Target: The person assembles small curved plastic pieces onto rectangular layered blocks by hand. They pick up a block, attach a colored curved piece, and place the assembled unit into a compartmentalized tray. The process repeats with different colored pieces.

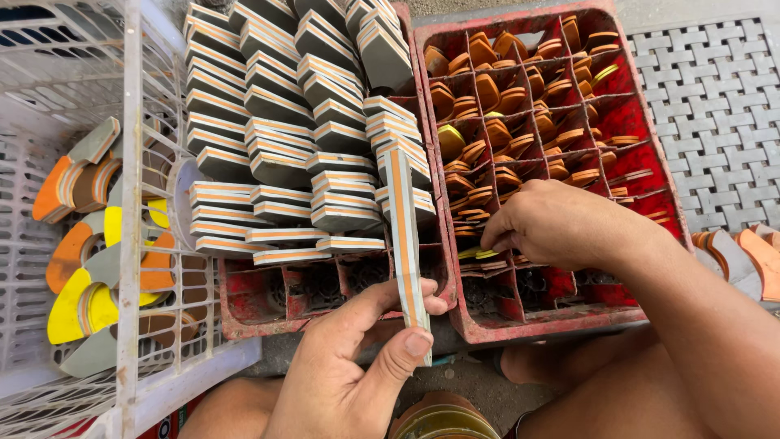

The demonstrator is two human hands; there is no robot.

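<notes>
Left hand pinched layered grey-orange strip upright; right hand fingers closed on small pieces in red crate. Loose pinch risked strip toppling.

Person's own body as seen from the head camera: left hand and right hand bare, without gloves, rings or watch; forearms unsleeved; knees uncovered below.

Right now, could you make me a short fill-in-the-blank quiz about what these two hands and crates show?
1. The left hand holds a long grey strip with an ____ stripe.
2. The right hand reaches into a ____ crate of small wedges.
3. The white basket stands on the ____ side.

Missing words: orange; red; left
</notes>
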